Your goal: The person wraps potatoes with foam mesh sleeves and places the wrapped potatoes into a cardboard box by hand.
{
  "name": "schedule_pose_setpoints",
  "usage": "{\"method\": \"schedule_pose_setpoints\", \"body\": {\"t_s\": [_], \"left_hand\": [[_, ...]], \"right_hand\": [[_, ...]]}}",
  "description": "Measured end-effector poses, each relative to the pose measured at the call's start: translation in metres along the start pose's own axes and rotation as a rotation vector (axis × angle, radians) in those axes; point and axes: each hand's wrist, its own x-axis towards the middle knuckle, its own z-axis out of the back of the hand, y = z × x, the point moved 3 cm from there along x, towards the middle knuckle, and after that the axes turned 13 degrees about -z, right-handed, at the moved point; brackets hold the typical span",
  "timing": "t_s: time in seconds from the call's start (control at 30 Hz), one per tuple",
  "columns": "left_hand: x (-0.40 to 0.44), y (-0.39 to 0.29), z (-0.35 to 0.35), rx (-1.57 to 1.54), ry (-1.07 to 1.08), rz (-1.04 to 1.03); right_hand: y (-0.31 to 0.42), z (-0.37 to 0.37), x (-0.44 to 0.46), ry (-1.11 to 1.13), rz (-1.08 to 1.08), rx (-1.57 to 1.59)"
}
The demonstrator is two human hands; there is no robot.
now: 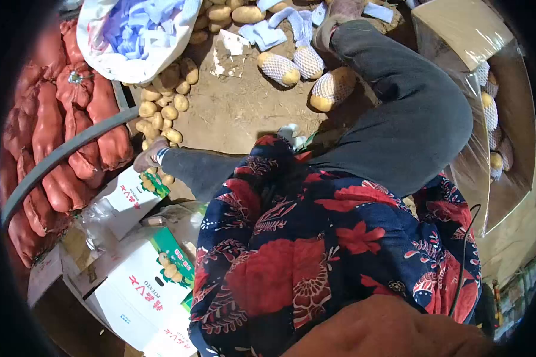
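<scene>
Head view: what may be the left hand (288, 131) shows whitish beyond the floral sleeve (266, 157); whether its fingers grip anything I cannot tell. The right hand is hidden. Ahead of those fingers lie netted potatoes (333, 90); leftward, loose potatoes (170, 112); rightward, a carton (467, 30).

A loose navy garment (333, 256) is being worn, its thin cloth being gathered into broad folds and being patterned with large red flowers, red leaves and pale, fern-like sprigs. The legs are being covered by plain dark grey trousers (410, 119), wrinkled in places. On the left foot a dull brownish shoe (145, 157) is being worn, a banded sock (161, 154) being exposed above it. Over the garment's right side a thin black cable (461, 268) is being displayed, hooked at its upper end.
</scene>
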Motion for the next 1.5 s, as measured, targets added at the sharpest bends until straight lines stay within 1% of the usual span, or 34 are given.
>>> {"method": "schedule_pose_setpoints", "body": {"t_s": [0.03,0.07,0.1,0.13,0.17,0.2,0.27,0.37,0.43,0.47,0.5,0.57,0.63,0.73,0.83,0.9,0.97,1.0,1.03,1.07,1.1,1.13,1.17,1.2,1.23,1.27,1.3,1.37,1.43,1.47,1.5], "left_hand": [[0.003,0.007,-0.01,-0.178,-0.06,0.013],[0.005,0.016,-0.019,-0.076,0.025,-0.013],[-0.002,-0.028,0.009,0.027,0.112,-0.041],[-0.004,-0.045,0.023,0.01,0.124,-0.034],[-0.004,-0.056,0.031,0.039,0.204,-0.029],[-0.007,-0.07,0.019,0.086,0.282,-0.036],[-0.005,-0.061,0.006,0.025,0.319,-0.033],[-0.009,-0.057,0.001,-0.044,0.355,-0.053],[-0.01,-0.048,-0.009,-0.134,0.286,-0.103],[-0.005,-0.039,-0.021,-0.17,0.323,-0.117],[-0.009,-0.039,-0.023,-0.182,0.337,-0.11],[-0.013,-0.046,-0.015,-0.23,0.284,-0.053],[-0.01,-0.041,-0.02,-0.251,0.294,-0.065],[-0.01,-0.038,-0.025,-0.202,0.136,-0.055],[-0.007,-0.031,-0.027,-0.277,0.145,-0.068],[-0.008,-0.032,-0.02,-0.244,0.103,-0.095],[-0.007,-0.035,-0.01,-0.259,0.023,-0.077],[-0.003,-0.032,-0.01,-0.151,-0.021,-0.078],[-0.004,-0.035,-0.004,-0.211,-0.061,-0.068],[-0.002,-0.04,0.004,-0.187,-0.078,-0.093],[-0.001,-0.045,0.012,-0.163,-0.089,-0.117],[0.0,-0.054,0.025,-0.152,0.008,-0.113],[-0.001,-0.033,0.013,0.275,-0.105,-0.689],[-0.003,-0.043,0.025,-0.036,-0.201,-0.244],[0.018,-0.027,0.019,0.077,0.055,0.035],[0.014,-0.021,0.021,-0.168,-0.118,-0.181],[0.027,-0.013,0.02,0.212,-0.012,-0.136],[0.019,0.001,0.024,0.074,-0.143,-0.077],[0.024,0.011,0.026,0.036,-0.173,-0.06],[0.035,0.034,0.021,-0.008,-0.153,-0.013],[0.038,0.016,0.029,-0.05,-0.134,0.035]], "right_hand": [[-0.013,-0.003,0.004,-0.004,-0.026,-0.053],[-0.031,-0.005,0.002,-0.012,-0.073,-0.128],[-0.054,-0.007,-0.004,-0.021,-0.13,-0.219],[-0.078,-0.008,-0.013,-0.021,-0.195,-0.323],[-0.102,-0.009,-0.026,-0.009,-0.262,-0.439],[-0.121,-0.002,-0.046,-0.011,-0.309,-0.524],[-0.153,-0.006,-0.07,0.039,-0.409,-0.663],[-0.179,-0.008,-0.092,0.087,-0.494,-0.746],[-0.187,-0.008,-0.101,0.104,-0.526,-0.757],[-0.191,-0.008,-0.103,0.109,-0.541,-0.76],[-0.194,-0.007,-0.106,0.115,-0.559,-0.76],[-0.2,-0.006,-0.109,0.122,-0.584,-0.756],[-0.205,-0.005,-0.111,0.133,-0.605,-0.759],[-0.21,-0.002,-0.117,0.144,-0.624,-0.756],[-0.213,0.0,-0.125,0.151,-0.631,-0.746],[-0.212,0.002,-0.132,0.152,-0.629,-0.744],[-0.21,0.007,-0.142,0.148,-0.629,-0.741],[-0.21,0.01,-0.146,0.146,-0.625,-0.744],[-0.209,0.013,-0.152,0.148,-0.629,-0.748],[-0.208,0.015,-0.16,0.147,-0.627,-0.746],[-0.208,0.018,-0.169,0.148,-0.634,-0.746],[-0.209,0.022,-0.179,0.152,-0.643,-0.741],[-0.209,0.026,-0.188,0.149,-0.649,-0.738],[-0.21,0.032,-0.198,0.141,-0.657,-0.734],[-0.209,0.039,-0.208,0.13,-0.665,-0.733],[-0.21,0.045,-0.218,0.113,-0.671,-0.722],[-0.211,0.052,-0.229,0.092,-0.682,-0.711],[-0.211,0.062,-0.247,0.059,-0.699,-0.671],[-0.201,0.078,-0.262,0.014,-0.711,-0.625],[-0.202,0.085,-0.268,-0.005,-0.719,-0.605],[-0.2,0.094,-0.273,-0.025,-0.722,-0.59]]}}
